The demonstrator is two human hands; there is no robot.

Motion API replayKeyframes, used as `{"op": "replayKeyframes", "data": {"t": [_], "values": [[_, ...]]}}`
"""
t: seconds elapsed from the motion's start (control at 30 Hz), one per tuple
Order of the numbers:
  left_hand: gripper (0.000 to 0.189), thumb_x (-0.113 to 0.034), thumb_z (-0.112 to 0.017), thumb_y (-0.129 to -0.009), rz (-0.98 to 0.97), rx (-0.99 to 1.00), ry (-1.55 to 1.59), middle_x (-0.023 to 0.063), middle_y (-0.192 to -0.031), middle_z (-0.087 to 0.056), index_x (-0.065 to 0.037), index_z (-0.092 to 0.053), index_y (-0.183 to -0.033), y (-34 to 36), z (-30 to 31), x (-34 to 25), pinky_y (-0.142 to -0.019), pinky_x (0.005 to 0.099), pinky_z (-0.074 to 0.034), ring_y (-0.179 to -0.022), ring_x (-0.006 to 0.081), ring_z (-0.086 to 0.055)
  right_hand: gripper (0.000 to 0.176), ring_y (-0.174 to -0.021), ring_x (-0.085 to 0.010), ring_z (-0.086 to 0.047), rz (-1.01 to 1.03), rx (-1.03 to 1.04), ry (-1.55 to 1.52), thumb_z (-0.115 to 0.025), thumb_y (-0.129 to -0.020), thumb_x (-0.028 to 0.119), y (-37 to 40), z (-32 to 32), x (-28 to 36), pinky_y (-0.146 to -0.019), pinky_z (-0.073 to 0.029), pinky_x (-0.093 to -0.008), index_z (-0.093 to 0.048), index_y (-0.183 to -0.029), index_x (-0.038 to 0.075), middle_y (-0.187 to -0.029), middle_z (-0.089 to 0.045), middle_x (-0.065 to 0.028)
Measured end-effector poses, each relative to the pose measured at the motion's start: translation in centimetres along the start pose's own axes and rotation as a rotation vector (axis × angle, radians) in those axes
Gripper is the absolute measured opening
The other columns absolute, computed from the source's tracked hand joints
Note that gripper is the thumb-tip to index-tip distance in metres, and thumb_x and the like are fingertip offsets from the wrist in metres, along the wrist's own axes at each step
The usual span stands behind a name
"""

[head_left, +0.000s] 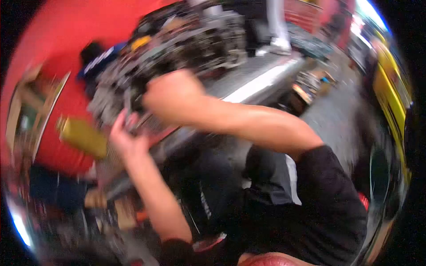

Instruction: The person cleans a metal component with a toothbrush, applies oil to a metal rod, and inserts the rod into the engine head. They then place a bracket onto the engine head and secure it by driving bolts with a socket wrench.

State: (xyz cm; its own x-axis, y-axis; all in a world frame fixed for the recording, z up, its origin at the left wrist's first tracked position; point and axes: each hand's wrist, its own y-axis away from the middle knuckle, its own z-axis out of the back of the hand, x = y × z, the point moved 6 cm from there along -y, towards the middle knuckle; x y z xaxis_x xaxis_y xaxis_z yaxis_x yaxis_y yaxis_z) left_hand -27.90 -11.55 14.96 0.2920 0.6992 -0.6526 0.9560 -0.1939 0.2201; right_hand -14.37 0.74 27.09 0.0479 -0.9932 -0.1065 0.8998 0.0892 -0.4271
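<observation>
A greasy metal engine (191, 44) with many castings lies across the upper middle of the head view, blurred by motion. My right hand (173, 95) is closed in a fist in front of its near side; whatever the fingers hold is hidden. Lower and to the left, my left hand (128, 139) points up toward the engine's left end, its fingers smeared. A thin, pale metal piece (127, 98) shows just above those fingertips. I cannot make out whether they touch it.
A yellow container (82, 136) stands left of my left hand, before a red surface (57, 155). A ridged metal edge (262, 82) runs below the engine. Loose parts (306, 86) lie to the right, with a yellow panel (390, 102) beyond. Dark trousers (270, 173) show below.
</observation>
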Motion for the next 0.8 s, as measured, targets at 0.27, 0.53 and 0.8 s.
{"op": "replayKeyframes", "data": {"t": [0.27, 0.53, 0.8], "values": [[0.008, -0.005, -0.064, -0.079, -0.246, 0.146, -0.126, 0.0078, -0.071, -0.058, -0.001, -0.062, -0.086, 1.3, -1.0, -1.9, -0.049, 0.0326, -0.049, -0.058, 0.0185, -0.058, 0.012, -0.071, -0.0262, -0.064, -0.124, -0.495, -0.158, -0.071, -0.063, 0.016, 2.6, -2.3, -0.1, -0.060, -0.051, -0.0394, -0.060, -0.065, 0.009, -0.070, -0.058, -0.0060], [0.008, -0.002, -0.061, -0.079, -0.287, 0.146, -0.180, 0.0085, -0.074, -0.059, 0.002, -0.062, -0.086, 0.0, -0.5, -1.3, -0.055, 0.0346, -0.050, -0.061, 0.0199, -0.059, 0.014, -0.074, -0.0265, -0.064, -0.212, -0.464, -0.208, -0.073, -0.061, 0.017, 3.1, -4.2, -0.6, -0.063, -0.053, -0.0403, -0.062, -0.066, 0.010, -0.072, -0.060, -0.0060], [0.016, 0.000, -0.062, -0.078, -0.143, 0.256, 0.015, 0.0107, -0.077, -0.061, -0.002, -0.062, -0.093, 0.5, 1.7, -0.8, -0.057, 0.0369, -0.052, -0.064, 0.0210, -0.060, 0.068, -0.108, -0.0350, -0.056, 0.053, -0.272, -0.426, -0.079, -0.068, 0.045, 5.0, -0.6, -1.3, -0.091, -0.046, -0.0410, -0.057, -0.119, 0.006, -0.114, -0.056, -0.0180]]}}
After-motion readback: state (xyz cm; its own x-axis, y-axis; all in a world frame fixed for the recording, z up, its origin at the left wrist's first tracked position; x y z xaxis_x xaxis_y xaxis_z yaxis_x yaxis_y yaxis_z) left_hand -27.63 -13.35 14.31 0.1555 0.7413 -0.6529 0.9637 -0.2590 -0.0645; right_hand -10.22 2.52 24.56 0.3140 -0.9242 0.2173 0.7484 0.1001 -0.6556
